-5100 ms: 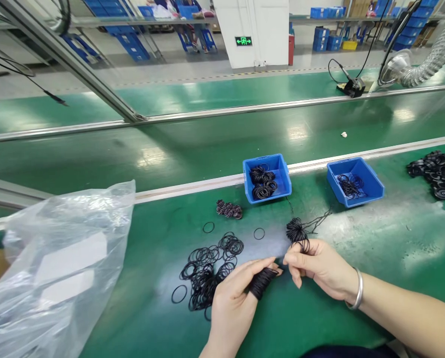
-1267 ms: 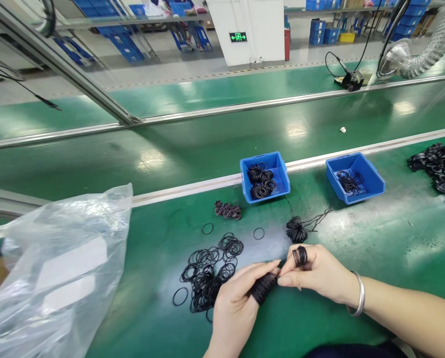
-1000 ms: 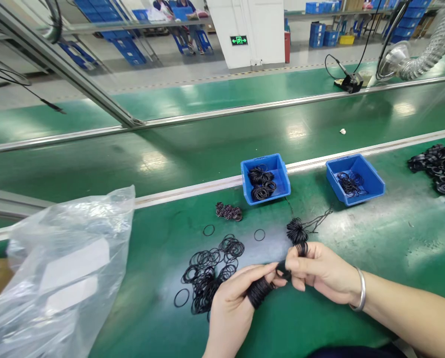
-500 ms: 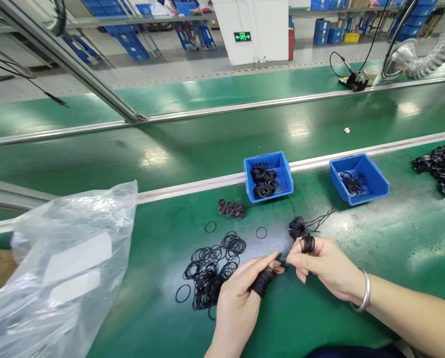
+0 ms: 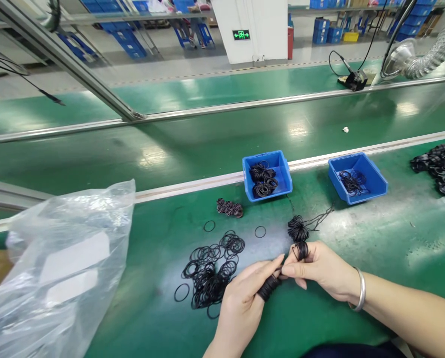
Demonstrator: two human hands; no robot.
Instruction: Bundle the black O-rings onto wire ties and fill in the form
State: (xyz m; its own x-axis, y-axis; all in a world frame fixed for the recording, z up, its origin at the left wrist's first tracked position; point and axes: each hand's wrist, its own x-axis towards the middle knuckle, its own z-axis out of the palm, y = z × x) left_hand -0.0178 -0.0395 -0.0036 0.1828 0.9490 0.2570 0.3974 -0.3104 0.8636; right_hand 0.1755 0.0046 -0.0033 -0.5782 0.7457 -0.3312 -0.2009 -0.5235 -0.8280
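My left hand [image 5: 241, 311] holds a tight stack of thin black rubber O-rings [image 5: 269, 287] threaded on one finger. My right hand [image 5: 321, 271] pinches a smaller bunch of black O-rings [image 5: 301, 251] between its fingers. The fingertips of both hands nearly meet. Just above my right hand lies a tied bundle of black O-rings [image 5: 297, 228] with loose cord trailing right. A scattered heap of loose O-rings [image 5: 209, 273] lies left of my left hand, almost touching it.
Two blue plastic bins [image 5: 269, 191] [image 5: 368, 191] holding O-rings stand on the green belt [image 5: 319, 318] beyond my hands. A clear plastic bag [image 5: 58, 263] lies at the left. A small cluster of rings [image 5: 229, 208] lies near the bins, and black round parts [image 5: 441, 166] are piled at the right.
Both hands have shifted slightly lower and closer together. The left-hand ring stack has moved a little right and down, and the right-hand bunch sits lower in the fingers.
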